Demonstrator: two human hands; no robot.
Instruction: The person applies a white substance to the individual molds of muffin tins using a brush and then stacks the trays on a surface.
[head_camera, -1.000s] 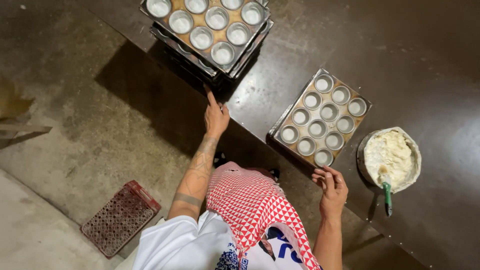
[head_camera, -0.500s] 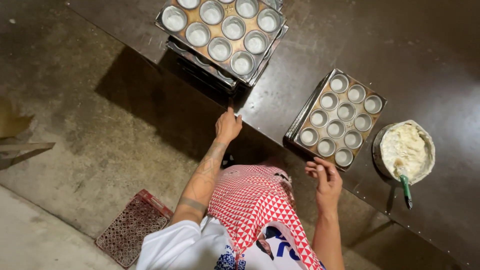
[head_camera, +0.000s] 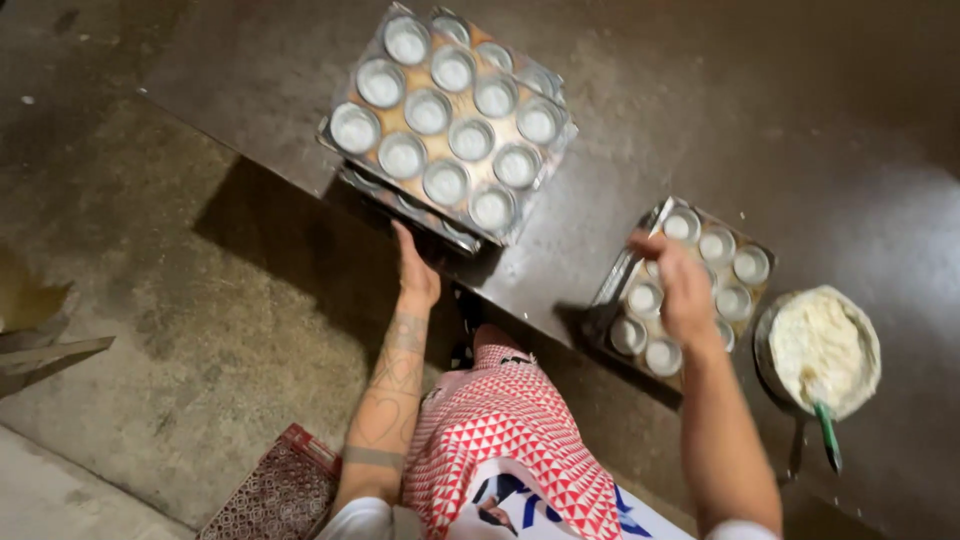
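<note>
Muffin trays are what both hands are at. One single muffin tray (head_camera: 700, 290), a metal pan of round cups lined with pale batter, lies on the dark table (head_camera: 800, 120), just beside the bowl (head_camera: 822, 350) on the side away from the bowl's green-handled spatula (head_camera: 828, 438). The right hand (head_camera: 685, 290) is over this tray's near edge, fingers curled and blurred; whether it grips the rim or only touches it cannot be told. Its forearm covers part of the tray's lower cups.

Further from the bowl, past the single tray, a stack of muffin trays (head_camera: 450, 125) sits at the table's front edge, partly overhanging it, the top pan showing twelve filled cups and at least one more pan beneath. The left hand (head_camera: 413, 272) reaches up under the stack's near corner, fingers extended and touching the lower tray's edge; the hand is mostly open and no closed grasp shows. A tattooed forearm leads down from it.

The bowl holds a mound of white batter, and the spatula's handle sticks out over its rim toward the person. Below the table, well away from the bowl, a red patterned apron (head_camera: 510, 440) covers the person's front, and a dark red perforated crate (head_camera: 275, 495) stands on the concrete floor (head_camera: 150, 300).
</note>
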